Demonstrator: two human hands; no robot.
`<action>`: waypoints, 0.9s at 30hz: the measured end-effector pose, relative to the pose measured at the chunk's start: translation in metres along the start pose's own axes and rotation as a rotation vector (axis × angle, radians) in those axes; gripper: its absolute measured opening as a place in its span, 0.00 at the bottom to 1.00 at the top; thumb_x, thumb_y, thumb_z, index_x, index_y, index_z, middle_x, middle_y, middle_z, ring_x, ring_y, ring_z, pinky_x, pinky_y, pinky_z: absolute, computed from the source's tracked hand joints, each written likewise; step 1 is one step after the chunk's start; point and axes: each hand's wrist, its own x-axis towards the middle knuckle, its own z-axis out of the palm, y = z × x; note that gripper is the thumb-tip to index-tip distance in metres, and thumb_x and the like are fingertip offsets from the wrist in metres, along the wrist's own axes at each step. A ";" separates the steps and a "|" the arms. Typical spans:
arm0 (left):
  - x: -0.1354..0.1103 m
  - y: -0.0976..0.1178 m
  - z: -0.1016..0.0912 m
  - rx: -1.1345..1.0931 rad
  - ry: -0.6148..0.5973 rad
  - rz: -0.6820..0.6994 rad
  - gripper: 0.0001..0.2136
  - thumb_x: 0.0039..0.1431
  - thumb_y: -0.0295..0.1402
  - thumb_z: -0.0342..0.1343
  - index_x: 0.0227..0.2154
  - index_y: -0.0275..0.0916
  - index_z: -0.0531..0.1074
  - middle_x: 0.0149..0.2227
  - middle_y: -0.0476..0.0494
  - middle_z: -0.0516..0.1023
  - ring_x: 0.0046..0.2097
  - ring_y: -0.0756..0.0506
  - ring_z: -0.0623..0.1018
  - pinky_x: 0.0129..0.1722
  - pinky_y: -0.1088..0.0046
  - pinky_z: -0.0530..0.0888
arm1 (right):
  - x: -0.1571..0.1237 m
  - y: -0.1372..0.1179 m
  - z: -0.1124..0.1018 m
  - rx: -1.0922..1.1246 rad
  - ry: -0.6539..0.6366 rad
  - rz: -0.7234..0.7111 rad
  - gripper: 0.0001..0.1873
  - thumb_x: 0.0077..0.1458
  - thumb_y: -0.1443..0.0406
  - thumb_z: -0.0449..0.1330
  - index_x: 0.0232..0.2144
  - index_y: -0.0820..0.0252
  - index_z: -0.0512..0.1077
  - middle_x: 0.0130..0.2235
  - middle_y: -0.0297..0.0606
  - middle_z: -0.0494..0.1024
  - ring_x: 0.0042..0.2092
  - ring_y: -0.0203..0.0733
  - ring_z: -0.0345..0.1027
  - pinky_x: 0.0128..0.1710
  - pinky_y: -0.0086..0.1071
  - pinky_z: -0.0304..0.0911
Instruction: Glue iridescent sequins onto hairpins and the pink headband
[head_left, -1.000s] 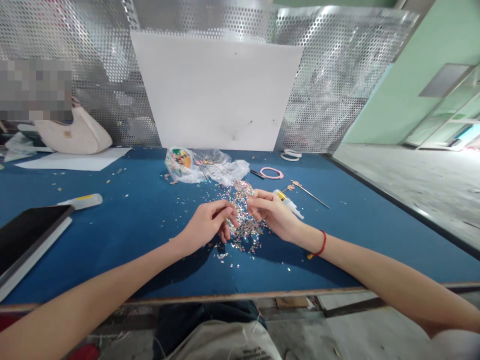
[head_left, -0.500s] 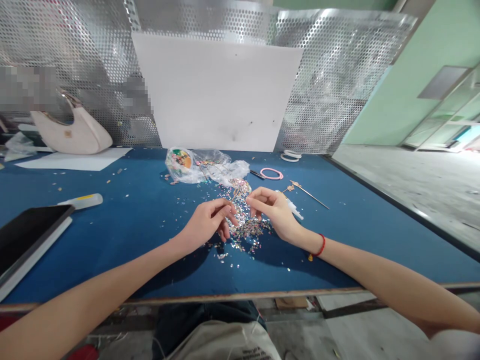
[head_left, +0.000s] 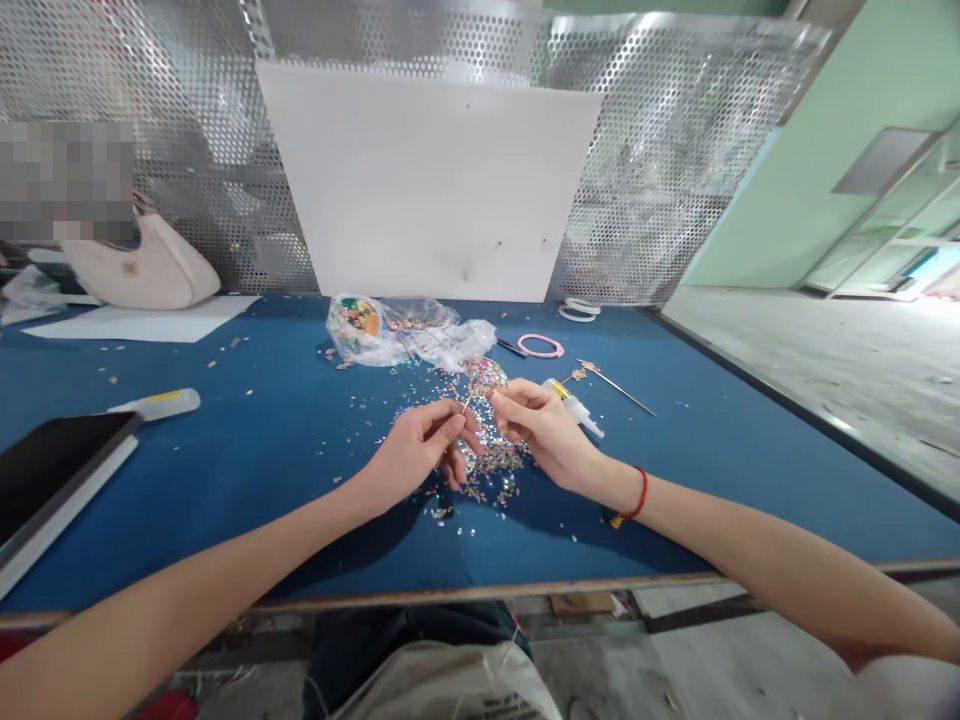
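Since the earlier view, the right hand [head_left: 544, 435] has been brought slightly closer to the left hand [head_left: 416, 455], and a thin gold stick [head_left: 469, 400] now shows plainly between them.

At the far left of the tabletop [head_left: 247, 480], a black tablet [head_left: 52, 470] is laid near a white-and-yellow tube [head_left: 154, 403]. Behind them, a cream bag [head_left: 139, 270] is propped above a sheet of white paper [head_left: 142, 320]. The left hand is curled, and the stick appears to be pinched in its fingertips, tilted up toward the right. The stick is held just above a scattered heap of sequins [head_left: 491, 460], with a crumpled clear plastic bag [head_left: 409, 335] farther back. The right hand is held with its fingers half-curled just beside the stick's upper end; whether the stick is touched by them cannot be told. To the right lie a glue bottle [head_left: 574, 408], a pink ring [head_left: 540, 346], and a long gold pick [head_left: 615, 388].

The stick is judged to be light, stiff, and easily bent or dropped, so it would best be held by the shaft with a fine pinch. The sequins are likely to be light and slippery, and they could be scattered by a slight touch.
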 end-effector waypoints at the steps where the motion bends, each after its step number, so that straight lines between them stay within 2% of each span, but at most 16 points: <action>1: 0.000 0.000 0.000 0.001 0.014 0.009 0.13 0.63 0.41 0.50 0.33 0.34 0.66 0.33 0.42 0.78 0.21 0.53 0.75 0.19 0.77 0.75 | 0.000 0.000 0.000 -0.007 0.002 -0.019 0.10 0.46 0.58 0.70 0.26 0.57 0.76 0.20 0.28 0.69 0.23 0.30 0.56 0.22 0.28 0.48; 5: 0.001 -0.001 -0.002 -0.006 0.027 0.020 0.11 0.63 0.40 0.51 0.34 0.34 0.66 0.34 0.40 0.79 0.21 0.52 0.76 0.20 0.76 0.76 | 0.001 0.001 -0.001 -0.021 0.003 -0.059 0.08 0.46 0.60 0.69 0.27 0.57 0.77 0.20 0.29 0.71 0.23 0.29 0.57 0.22 0.27 0.50; 10: 0.002 -0.004 -0.004 -0.012 0.007 0.023 0.10 0.64 0.38 0.50 0.34 0.35 0.66 0.35 0.40 0.80 0.22 0.53 0.76 0.20 0.77 0.76 | 0.001 0.001 -0.002 -0.044 0.008 -0.044 0.09 0.47 0.59 0.69 0.28 0.58 0.77 0.20 0.29 0.70 0.22 0.29 0.57 0.22 0.26 0.50; 15: 0.001 -0.003 -0.004 -0.014 0.010 0.017 0.10 0.64 0.38 0.50 0.34 0.35 0.67 0.33 0.41 0.79 0.21 0.53 0.76 0.19 0.77 0.76 | 0.001 0.000 -0.003 -0.281 0.004 -0.153 0.16 0.55 0.53 0.61 0.26 0.60 0.76 0.19 0.31 0.70 0.21 0.30 0.59 0.21 0.27 0.54; 18: 0.001 -0.002 -0.002 -0.006 0.010 0.010 0.10 0.64 0.38 0.50 0.34 0.35 0.67 0.32 0.42 0.79 0.20 0.53 0.75 0.18 0.78 0.75 | 0.000 -0.001 -0.004 -0.391 0.041 -0.183 0.19 0.57 0.52 0.59 0.24 0.61 0.73 0.17 0.30 0.69 0.19 0.29 0.57 0.19 0.27 0.54; 21: 0.001 -0.001 -0.001 -0.007 0.003 0.006 0.10 0.64 0.37 0.50 0.34 0.35 0.67 0.32 0.42 0.79 0.20 0.53 0.76 0.18 0.78 0.75 | -0.001 0.000 -0.003 -0.375 0.046 -0.183 0.14 0.52 0.54 0.64 0.31 0.59 0.71 0.18 0.28 0.70 0.18 0.30 0.59 0.17 0.26 0.55; 23: 0.001 -0.001 -0.001 -0.007 -0.006 0.004 0.10 0.64 0.38 0.50 0.34 0.35 0.67 0.33 0.42 0.79 0.20 0.53 0.76 0.19 0.78 0.75 | -0.001 0.001 -0.003 -0.355 0.044 -0.213 0.16 0.50 0.56 0.66 0.36 0.58 0.69 0.19 0.27 0.71 0.19 0.31 0.62 0.18 0.26 0.56; 27: 0.000 -0.002 -0.001 -0.002 -0.023 0.006 0.11 0.64 0.40 0.50 0.34 0.35 0.67 0.35 0.41 0.79 0.21 0.53 0.77 0.20 0.77 0.76 | -0.001 0.001 -0.001 -0.364 0.035 -0.228 0.19 0.49 0.57 0.66 0.39 0.57 0.65 0.20 0.26 0.72 0.20 0.32 0.63 0.17 0.26 0.57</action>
